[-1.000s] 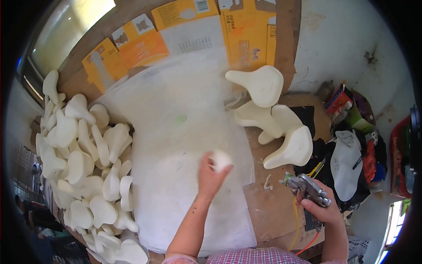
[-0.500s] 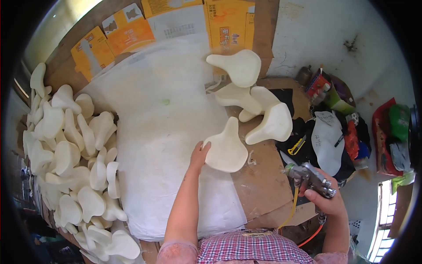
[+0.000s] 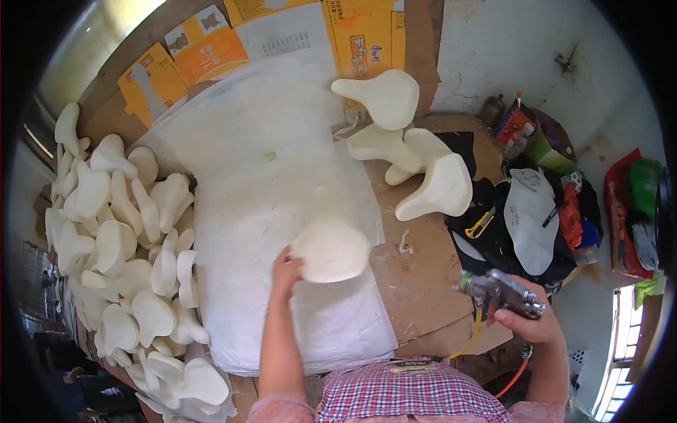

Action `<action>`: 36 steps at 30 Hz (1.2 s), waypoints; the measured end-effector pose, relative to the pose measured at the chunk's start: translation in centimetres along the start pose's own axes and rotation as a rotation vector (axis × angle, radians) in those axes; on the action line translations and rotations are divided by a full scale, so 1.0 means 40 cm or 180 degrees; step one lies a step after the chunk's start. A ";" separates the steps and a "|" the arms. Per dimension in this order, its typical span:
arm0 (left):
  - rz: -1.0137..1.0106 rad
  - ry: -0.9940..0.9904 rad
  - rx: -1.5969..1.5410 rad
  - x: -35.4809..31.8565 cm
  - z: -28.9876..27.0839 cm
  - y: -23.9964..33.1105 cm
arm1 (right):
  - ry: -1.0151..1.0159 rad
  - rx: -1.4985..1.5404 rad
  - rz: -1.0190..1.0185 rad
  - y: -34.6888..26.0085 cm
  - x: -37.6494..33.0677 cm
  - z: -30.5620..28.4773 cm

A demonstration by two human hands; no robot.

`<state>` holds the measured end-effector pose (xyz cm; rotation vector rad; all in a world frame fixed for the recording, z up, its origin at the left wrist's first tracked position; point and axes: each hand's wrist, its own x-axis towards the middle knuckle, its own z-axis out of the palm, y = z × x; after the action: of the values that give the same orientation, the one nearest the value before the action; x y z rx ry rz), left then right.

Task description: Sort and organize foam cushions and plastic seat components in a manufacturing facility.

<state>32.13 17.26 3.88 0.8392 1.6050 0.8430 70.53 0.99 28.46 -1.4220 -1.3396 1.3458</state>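
A cream, saddle-shaped pad [image 3: 330,252] is over the near half of a white sheet [image 3: 282,338] spread on the tabletop, close to the sheet's right edge. Blur hides whether it rests there or is slightly raised. Its broad end faces the person; the narrow nose points toward the far edge.

The left hand [image 3: 285,271] is at the pad's left rim, fingers partly curled and touching it; whether they pinch it firmly cannot be told. The right hand [image 3: 525,314] is closed around a metal spray gun [image 3: 497,290], held beyond the sheet's right edge, nozzle facing left.

The pad looks like moulded foam: probably light, springy, easily dented, hardly slippery. The thick rim of the broad end seems the best hold; the slim nose would likely bend.

More pads [image 3: 137,321] crowd along the sheet's left edge.
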 end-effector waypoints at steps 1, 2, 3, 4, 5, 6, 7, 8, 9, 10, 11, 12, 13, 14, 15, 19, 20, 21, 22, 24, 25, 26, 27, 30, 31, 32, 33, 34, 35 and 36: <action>-0.0188 0.0373 -0.0023 -0.028 -0.058 0.006 | 0.0039 0.0005 0.0007 0.009 0.008 -0.013; -0.0064 0.0950 -0.0376 -0.067 -0.124 0.004 | 0.0164 0.0154 0.0005 0.016 0.017 -0.023; 0.0183 0.1338 -0.0992 -0.075 -0.277 -0.058 | 0.0224 0.0345 -0.0037 0.019 0.028 -0.028; 0.0625 0.1286 -0.2290 -0.117 -0.355 -0.043 | 0.0147 0.0239 0.0057 0.030 0.040 -0.045; 0.1115 0.1498 -0.2939 -0.125 -0.472 -0.072 | 0.0181 0.0209 0.0018 0.010 0.033 -0.041; 0.1270 0.2218 -0.3351 -0.167 -0.473 0.005 | 0.0159 0.0187 0.0016 0.022 0.040 -0.052; 0.1426 0.2197 -0.3564 -0.133 -0.487 0.008 | 0.0149 0.0156 0.0016 0.037 0.043 -0.066; 0.1637 0.2222 -0.3782 -0.114 -0.512 0.013 | 0.0153 0.0177 -0.0003 0.053 0.048 -0.077; 0.1904 0.1845 -0.2921 -0.059 -0.501 -0.006 | 0.0096 0.0236 -0.0064 0.076 0.057 -0.080; 0.2116 0.1468 -0.2055 0.007 -0.487 -0.016 | 0.0046 0.0286 -0.0126 0.090 0.062 -0.084; 0.1837 0.0858 -0.1938 0.086 -0.312 0.030 | 0.0173 0.0216 -0.0067 0.098 0.049 -0.097; 0.1484 0.0528 -0.1632 0.125 -0.093 0.116 | 0.0225 0.0271 0.0079 0.113 0.039 -0.110; 0.1412 0.0227 -0.1095 0.165 0.061 0.171 | 0.0194 0.0363 0.0153 0.117 0.033 -0.122; 0.1235 -0.0137 -0.0795 0.194 0.222 0.223 | 0.0189 0.0332 0.0202 0.123 0.025 -0.136; 0.1234 -0.0571 -0.0383 0.187 0.382 0.284 | 0.0256 0.0321 0.0214 0.127 0.009 -0.151; 0.2242 -0.0896 0.2234 0.200 0.784 0.334 | 0.0631 0.0263 0.0170 0.117 -0.051 -0.193; 0.2267 -0.0804 0.2996 0.192 0.819 0.337 | 0.0733 0.0245 0.0144 0.117 -0.068 -0.207; 0.2293 -0.0863 0.3029 0.194 0.836 0.337 | 0.0859 0.0234 0.0135 0.112 -0.089 -0.217; 0.2140 -0.0868 0.2742 0.203 0.833 0.339 | 0.1077 0.0379 0.0139 0.097 -0.101 -0.216; 0.2025 -0.0800 0.2140 0.211 0.805 0.329 | 0.1268 0.0556 -0.0046 0.071 -0.118 -0.219; 0.2013 -0.0800 0.2194 0.216 0.767 0.321 | 0.1364 0.0713 -0.0244 0.069 -0.115 -0.223; 0.2284 -0.0557 0.1934 0.221 0.722 0.313 | 0.1403 0.0589 -0.0358 0.072 -0.111 -0.225; 0.2544 -0.0298 0.1639 0.210 0.682 0.312 | 0.1555 0.0703 -0.0358 0.069 -0.112 -0.214; 0.1416 -0.0304 0.0269 0.150 0.586 0.330 | 0.1471 0.0684 -0.0325 0.060 -0.119 -0.198; 0.1422 -0.0228 0.0250 0.143 0.549 0.325 | 0.1238 0.0532 -0.0195 0.058 -0.124 -0.190; 0.1333 -0.0293 -0.0018 0.137 0.512 0.320 | 0.1006 0.0369 -0.0069 0.052 -0.125 -0.182; 0.1253 -0.0355 -0.0286 0.129 0.475 0.317 | 0.0654 0.0035 0.0016 0.044 -0.120 -0.176; 0.1268 -0.0277 -0.0312 0.121 0.437 0.314 | 0.0418 -0.0071 0.0074 0.039 -0.114 -0.165; 0.1189 -0.0139 -0.0469 0.107 0.404 0.309 | 0.0190 -0.0181 0.0151 0.038 -0.111 -0.154; 0.1114 -0.0001 -0.0624 0.094 0.372 0.303 | 0.0019 -0.0246 0.0122 0.041 -0.104 -0.150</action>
<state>47.27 28.00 10.11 0.9924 1.3667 1.2257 77.13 -2.56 28.66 -1.5093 -1.3800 1.3259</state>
